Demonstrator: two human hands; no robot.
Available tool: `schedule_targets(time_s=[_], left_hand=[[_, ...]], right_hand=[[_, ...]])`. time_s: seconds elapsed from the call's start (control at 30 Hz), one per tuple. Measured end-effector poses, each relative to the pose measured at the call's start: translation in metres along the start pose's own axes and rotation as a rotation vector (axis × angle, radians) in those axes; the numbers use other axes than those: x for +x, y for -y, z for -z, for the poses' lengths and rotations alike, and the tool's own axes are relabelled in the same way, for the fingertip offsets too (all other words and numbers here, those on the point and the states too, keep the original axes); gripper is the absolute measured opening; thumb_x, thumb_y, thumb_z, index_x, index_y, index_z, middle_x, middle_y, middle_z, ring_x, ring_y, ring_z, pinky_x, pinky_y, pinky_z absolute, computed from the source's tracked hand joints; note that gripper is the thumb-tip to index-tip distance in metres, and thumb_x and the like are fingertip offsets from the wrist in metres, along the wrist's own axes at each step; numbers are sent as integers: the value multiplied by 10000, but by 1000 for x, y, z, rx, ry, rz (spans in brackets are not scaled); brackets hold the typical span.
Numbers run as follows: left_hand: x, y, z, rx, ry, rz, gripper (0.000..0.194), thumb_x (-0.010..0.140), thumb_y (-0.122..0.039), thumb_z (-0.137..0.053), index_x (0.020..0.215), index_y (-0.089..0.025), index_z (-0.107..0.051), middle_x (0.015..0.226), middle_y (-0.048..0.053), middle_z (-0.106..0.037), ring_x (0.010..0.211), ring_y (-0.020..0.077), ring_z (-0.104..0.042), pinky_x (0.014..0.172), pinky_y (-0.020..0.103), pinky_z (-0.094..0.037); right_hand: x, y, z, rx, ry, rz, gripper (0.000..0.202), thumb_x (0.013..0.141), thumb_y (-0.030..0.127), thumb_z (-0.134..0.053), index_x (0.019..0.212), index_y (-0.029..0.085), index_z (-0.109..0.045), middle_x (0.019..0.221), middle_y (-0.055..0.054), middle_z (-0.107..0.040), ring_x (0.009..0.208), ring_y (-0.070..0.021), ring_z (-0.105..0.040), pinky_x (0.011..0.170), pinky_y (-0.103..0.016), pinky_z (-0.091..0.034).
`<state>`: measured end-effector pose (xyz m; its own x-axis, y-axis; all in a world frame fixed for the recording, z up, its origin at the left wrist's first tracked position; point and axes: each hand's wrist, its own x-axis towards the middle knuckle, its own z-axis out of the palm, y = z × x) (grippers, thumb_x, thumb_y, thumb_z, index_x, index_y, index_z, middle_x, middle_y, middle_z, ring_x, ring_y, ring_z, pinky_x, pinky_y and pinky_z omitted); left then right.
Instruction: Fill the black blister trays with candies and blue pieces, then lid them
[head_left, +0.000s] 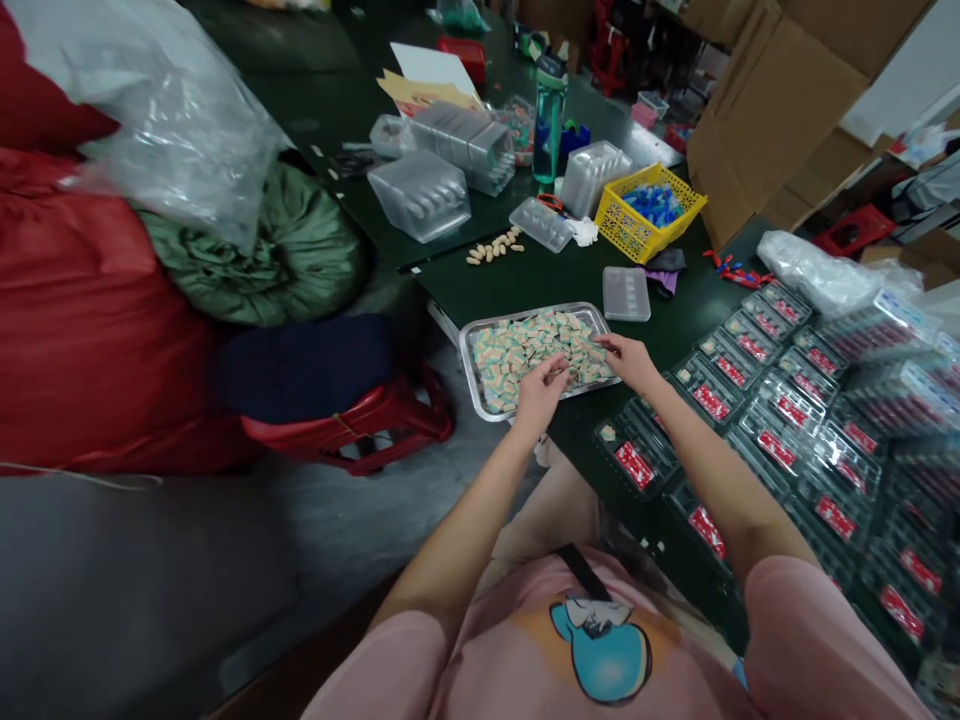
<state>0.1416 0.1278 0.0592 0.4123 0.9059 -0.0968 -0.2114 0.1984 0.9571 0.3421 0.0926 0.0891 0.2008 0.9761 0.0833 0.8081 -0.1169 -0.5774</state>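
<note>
A shallow metal tray (pixel 469 385) on the dark green table holds a heap of small flat pieces (pixel 517 350), pale pink and mint green. My left hand (pixel 541 392) is over the near edge of the heap, thumb and fingers drawn together in a pinch. At the tray's right side, my right hand (pixel 628 360) reaches in with its fingertips pinched at the pieces. Whatever either pinch contains is too small to make out. Just beyond the tray lies a clear plastic blister tray (pixel 626 294).
Rows of clear packs with red-and-white inserts (pixel 711 402) cover the right of the table. A yellow basket (pixel 637 240) of blue pieces, a green bottle (pixel 550 120), plastic trays (pixel 420 195) and wooden pegs (pixel 495 248) stand beyond. A red stool (pixel 352 430) is left.
</note>
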Motion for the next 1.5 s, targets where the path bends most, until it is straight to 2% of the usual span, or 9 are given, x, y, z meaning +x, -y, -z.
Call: schedule_targets(time_s=[0.13,0.23,0.33,0.53,0.73,1.0,1.17,1.33,1.5], left_hand=[[14,2,-5,6,-27,1,508,710,-240,-724,1211,-172,-672,1103,94,-706,712,132,-629,648,261,-504],[20,4,-4,0,-55,-26,446,707,-241,-720,1147,-167,-693,1019,71,-704,683,121,-604,613,249,-487],[22,4,-3,-89,-78,-17,462,678,-220,-739,1129,-152,-663,885,40,-684,711,124,-613,661,250,-495],[22,-5,-4,-258,-149,108,542,597,-204,-804,1096,-152,-596,798,4,-646,709,119,-617,700,260,-490],[18,-23,-2,-422,-68,264,551,524,-167,-856,999,-176,-577,699,-31,-644,562,85,-576,509,186,-400],[16,-31,-3,-450,-109,301,503,543,-160,-840,956,-198,-555,624,-71,-602,502,72,-559,474,170,-383],[16,-35,-1,-466,-71,380,541,522,-121,-815,994,-183,-558,611,-55,-605,502,79,-550,450,168,-324],[14,-40,-3,-457,-22,311,526,533,-120,-778,1019,-176,-583,622,-45,-613,516,75,-529,465,177,-315],[15,-39,-4,-377,-100,203,395,523,-138,-789,897,-143,-661,639,-30,-604,554,62,-513,481,173,-308]], right_hand=[[-4,21,-7,97,-13,57,420,794,117,-495,1161,177,-692,998,-37,-747,762,-155,-658,774,-267,-511],[-3,34,-13,53,5,77,403,807,142,-504,1153,209,-698,1000,-33,-751,750,-158,-654,784,-279,-518],[0,43,-20,6,-5,103,382,822,149,-501,1146,206,-696,1037,-53,-746,850,-181,-673,828,-293,-521],[2,53,-34,5,-75,124,378,834,146,-488,1156,200,-680,1171,-76,-712,1030,-208,-666,922,-325,-516],[0,48,-39,88,-196,249,361,813,133,-505,1125,179,-679,1110,-85,-729,989,-210,-676,890,-341,-538],[2,49,-47,11,-282,319,346,821,98,-478,1091,189,-674,1048,-97,-722,1014,-242,-651,941,-409,-517],[2,48,-48,-36,-263,342,341,825,89,-489,1100,180,-669,1065,-112,-710,1025,-253,-632,957,-424,-499],[4,28,-46,-97,-272,217,326,838,87,-479,1064,183,-693,1038,-111,-721,1001,-252,-636,947,-414,-500],[2,11,-36,-71,-128,67,321,773,63,-530,986,199,-728,1052,-94,-737,1028,-266,-648,985,-446,-487]])
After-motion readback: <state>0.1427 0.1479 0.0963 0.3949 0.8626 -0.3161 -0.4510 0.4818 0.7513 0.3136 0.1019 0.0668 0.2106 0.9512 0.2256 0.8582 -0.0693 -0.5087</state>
